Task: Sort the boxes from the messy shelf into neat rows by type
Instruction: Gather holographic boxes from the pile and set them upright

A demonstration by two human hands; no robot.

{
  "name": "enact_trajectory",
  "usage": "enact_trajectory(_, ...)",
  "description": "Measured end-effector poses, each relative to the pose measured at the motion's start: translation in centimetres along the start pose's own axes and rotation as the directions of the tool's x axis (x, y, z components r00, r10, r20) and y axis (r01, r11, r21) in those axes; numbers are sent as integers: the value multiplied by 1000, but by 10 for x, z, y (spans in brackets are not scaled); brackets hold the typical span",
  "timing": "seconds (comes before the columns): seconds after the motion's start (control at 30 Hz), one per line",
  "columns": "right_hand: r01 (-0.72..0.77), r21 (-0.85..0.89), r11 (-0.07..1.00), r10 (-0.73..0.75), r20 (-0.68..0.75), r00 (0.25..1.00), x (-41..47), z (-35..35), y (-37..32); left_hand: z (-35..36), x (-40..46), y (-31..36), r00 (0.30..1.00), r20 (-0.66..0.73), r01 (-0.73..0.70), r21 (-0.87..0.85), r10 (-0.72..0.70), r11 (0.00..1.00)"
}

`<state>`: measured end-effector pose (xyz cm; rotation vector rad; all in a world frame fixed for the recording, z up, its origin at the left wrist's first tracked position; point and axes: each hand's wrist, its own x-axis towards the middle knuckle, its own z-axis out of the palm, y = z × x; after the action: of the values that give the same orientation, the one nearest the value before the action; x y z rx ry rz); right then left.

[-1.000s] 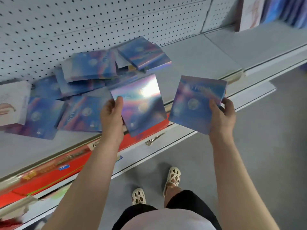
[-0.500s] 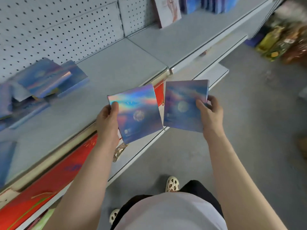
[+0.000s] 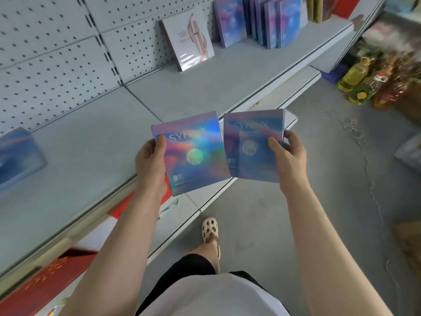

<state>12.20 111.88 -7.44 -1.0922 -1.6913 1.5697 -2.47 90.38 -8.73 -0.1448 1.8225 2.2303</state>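
From the head camera, looking down past a white top and dark shorts, the left hand [image 3: 151, 165] holds a holographic box [image 3: 193, 153] by its left edge, thumb on the printed face and fingers curled behind it, so the grip is clamped on that box. The right hand [image 3: 288, 156] holds a second holographic box [image 3: 251, 144] by its right edge in the same way, thumb on the front, fingers wrapped round the back, its grip clamped too. The two boxes are held upright side by side in the air above the front lip of the grey shelf [image 3: 91, 156], their inner edges touching or nearly so; which, I cannot tell. Both faces show pale lettering near the top and a round emblem in the middle. Further along the shelf, against the pegboard back panel [image 3: 57, 65], a white box [image 3: 189, 39] leans tilted, and just beyond it a row of blue boxes [image 3: 262, 19] stands upright, faces packed together. At the far left edge another blue box [image 3: 18, 153] lies blurred on the shelf. A red strip [image 3: 45, 283] runs below the shelf front. On the concrete floor [image 3: 296, 224] are a foot in a pale perforated sandal [image 3: 210, 230] and, well apart to the right, bottles of yellow oil [image 3: 355, 76].
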Motion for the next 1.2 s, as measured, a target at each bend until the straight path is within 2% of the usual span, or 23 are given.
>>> enact_trajectory(0.17,37,11,999,-37,29,999,96,19,-28,64,68,13,1000,-18,21,-71,-22,997)
enact_trajectory(0.43,66,57,996,-69,54,996,233,43,-68,158,162,38,999,-8,-35,-58,35,998)
enact_trajectory(0.67,112,67,991,-125,223,967,366,73,-74,223,222,31,984,-168,-74,-61,63,995)
enact_trajectory(0.8,204,31,978,-201,370,907,459,100,-75,259,244,20,948,-302,-122,-43,104,992)
enact_trajectory(0.93,266,-26,964,-214,524,824,539,129,-77,297,255,9,887,-454,-110,-27,86,994)
enact_trajectory(1.2,445,-91,891,-246,728,640,625,176,-96,359,266,-7,793,-602,-157,-56,92,986)
